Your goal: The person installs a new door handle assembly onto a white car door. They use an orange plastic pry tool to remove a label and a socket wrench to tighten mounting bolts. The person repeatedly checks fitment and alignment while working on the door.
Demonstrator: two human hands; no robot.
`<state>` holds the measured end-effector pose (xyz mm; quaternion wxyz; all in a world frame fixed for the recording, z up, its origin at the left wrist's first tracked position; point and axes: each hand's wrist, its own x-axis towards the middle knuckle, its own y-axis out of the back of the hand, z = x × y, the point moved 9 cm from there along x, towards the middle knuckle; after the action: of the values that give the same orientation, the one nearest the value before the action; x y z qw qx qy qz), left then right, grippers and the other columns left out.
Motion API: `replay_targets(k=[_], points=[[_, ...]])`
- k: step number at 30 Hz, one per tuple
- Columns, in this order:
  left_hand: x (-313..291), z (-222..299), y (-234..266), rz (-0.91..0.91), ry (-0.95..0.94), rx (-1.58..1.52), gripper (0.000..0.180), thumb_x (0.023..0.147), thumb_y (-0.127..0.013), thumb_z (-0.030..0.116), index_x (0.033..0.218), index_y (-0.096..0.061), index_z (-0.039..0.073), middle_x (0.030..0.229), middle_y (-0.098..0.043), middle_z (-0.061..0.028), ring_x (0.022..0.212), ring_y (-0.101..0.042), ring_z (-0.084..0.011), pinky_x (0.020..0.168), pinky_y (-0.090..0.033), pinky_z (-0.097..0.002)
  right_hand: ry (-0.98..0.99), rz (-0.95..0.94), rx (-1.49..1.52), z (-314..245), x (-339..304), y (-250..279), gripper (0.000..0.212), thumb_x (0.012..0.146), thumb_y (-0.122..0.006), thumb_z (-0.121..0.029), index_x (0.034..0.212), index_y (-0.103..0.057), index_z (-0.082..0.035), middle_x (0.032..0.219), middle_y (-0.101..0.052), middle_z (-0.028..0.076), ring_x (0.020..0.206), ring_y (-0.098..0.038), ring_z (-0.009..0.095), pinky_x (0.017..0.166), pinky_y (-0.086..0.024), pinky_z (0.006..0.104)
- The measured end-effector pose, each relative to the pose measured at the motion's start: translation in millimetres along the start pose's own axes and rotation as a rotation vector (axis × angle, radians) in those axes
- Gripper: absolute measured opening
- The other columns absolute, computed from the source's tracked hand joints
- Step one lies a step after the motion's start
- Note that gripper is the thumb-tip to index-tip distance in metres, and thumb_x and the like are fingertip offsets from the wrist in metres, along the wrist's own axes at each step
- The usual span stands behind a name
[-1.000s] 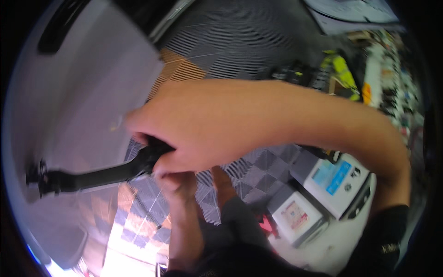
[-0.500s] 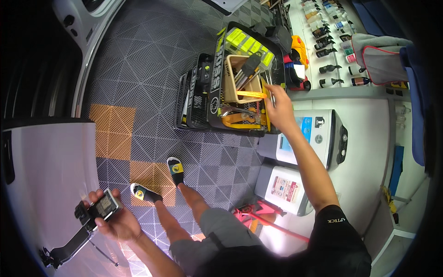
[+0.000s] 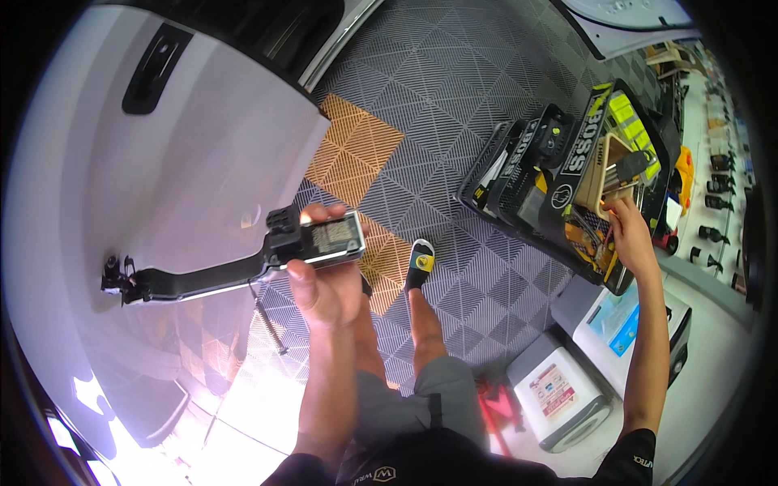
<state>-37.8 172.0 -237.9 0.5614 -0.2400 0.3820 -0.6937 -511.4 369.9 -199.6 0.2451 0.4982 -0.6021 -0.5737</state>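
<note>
My left hand [image 3: 328, 283] is wrapped round the boxy end of a car door handle assembly [image 3: 203, 279]. The assembly has a dark labelled face, a long black arm edged in chrome, and a thin rod hanging below. It is held in front of the silver car door [image 3: 219, 130]. Over at the right, my right hand [image 3: 632, 227] reaches into the black tool cart [image 3: 567, 174]. Its fingers are closed at the edge of a beige bin [image 3: 598, 166] holding grey-handled tools. A bit of orange shows at the fingertips; what they grip is hidden.
The door has a dark handle recess [image 3: 158, 69]. Several bottles [image 3: 717, 182] hang on the wall at the far right. Two white and grey machines [image 3: 559, 389] stand below the cart. A red frame [image 3: 496, 409] is near my legs, on patterned floor tiles [image 3: 438, 105].
My view has turned left, so the cart sits farther right. My left hand has raised the door handle assembly toward the middle. My right hand stays at the bin, its fingers drawn closed.
</note>
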Motion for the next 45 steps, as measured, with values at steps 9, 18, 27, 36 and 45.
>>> replay_targets(k=[9,18,27,36,45], points=[[3.2,-1.5,2.0,0.075,-0.019,0.048,0.065,0.087,-0.081,0.053,0.137,-0.059,0.017,0.13,-0.059,-0.0078,0.132,-0.054,-0.026,0.102,-0.058,-0.0519,-0.326,0.466,0.511,-72.8,-41.6,69.7,0.046,0.097,-0.059,-0.007,0.142,-0.054,-0.004,0.109,-0.07,0.009,0.088,-0.067,0.021,0.082,-0.053,0.036],[7.3,-0.7,1.6,0.041,-0.069,0.054,0.065,0.09,-0.08,0.047,0.138,-0.055,0.011,0.127,-0.057,-0.0113,0.127,-0.057,-0.0284,0.102,-0.058,-0.0519,-0.424,-1.023,1.721,-374.4,-79.3,-76.4,0.033,0.114,-0.04,-0.025,0.128,-0.054,0.0,0.081,-0.072,0.024,0.045,-0.055,0.017,0.048,-0.047,0.0265],[14.3,-2.7,8.3,-0.041,-0.062,-0.043,0.056,0.087,-0.079,0.022,0.134,-0.052,0.007,0.125,-0.057,-0.0132,0.125,-0.059,-0.0309,0.104,-0.057,-0.0528,-0.544,-0.985,1.636,-380.2,-52.0,-43.5,0.033,0.112,-0.037,-0.024,0.126,-0.052,0.002,0.073,-0.07,0.023,0.042,-0.055,0.021,0.046,-0.047,0.0299],[16.3,2.0,4.3,-0.017,-0.072,-0.119,0.061,0.079,-0.084,0.01,0.13,-0.049,0.011,0.119,-0.064,-0.0138,0.122,-0.061,-0.0343,0.097,-0.058,-0.0433,-0.632,-0.985,1.474,-383.6,-43.8,-34.9,0.036,0.111,-0.04,-0.022,0.124,-0.055,0.008,0.062,-0.064,0.019,0.041,-0.055,0.023,0.042,-0.046,0.0322],[18.2,4.6,5.0,-0.048,-0.083,-0.12,0.063,0.079,-0.084,0.01,0.131,-0.048,0.008,0.117,-0.064,-0.0143,0.12,-0.062,-0.0341,0.095,-0.058,-0.0422,-0.629,-1.023,1.52,-389.7,-46.8,-43.4,0.029,0.11,-0.04,-0.022,0.11,-0.054,0.003,0.069,-0.068,0.019,0.043,-0.058,0.023,0.045,-0.05,0.0352]])
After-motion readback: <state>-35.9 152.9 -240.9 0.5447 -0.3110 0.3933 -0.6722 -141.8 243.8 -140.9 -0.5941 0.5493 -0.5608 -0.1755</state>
